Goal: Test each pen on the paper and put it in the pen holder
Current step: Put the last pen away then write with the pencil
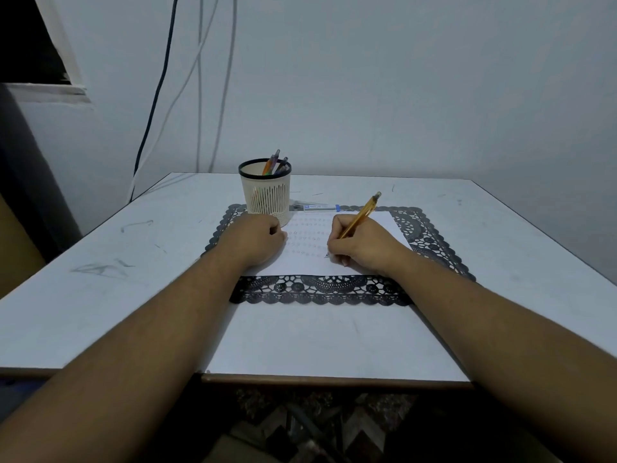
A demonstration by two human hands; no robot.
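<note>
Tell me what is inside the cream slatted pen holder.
Inside the cream slatted pen holder stand several pens, one orange; their tops lean right above the rim. Their lower ends are mostly hidden by the wall.

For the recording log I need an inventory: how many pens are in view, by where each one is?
Pen gripped in the right hand, the orange pen, tip on the paper: 1
Pens standing in the pen holder, by visible tops: 3, possibly more hidden
Pens lying beyond the paper, the clear pen: 1
Total: 5 visible
</note>
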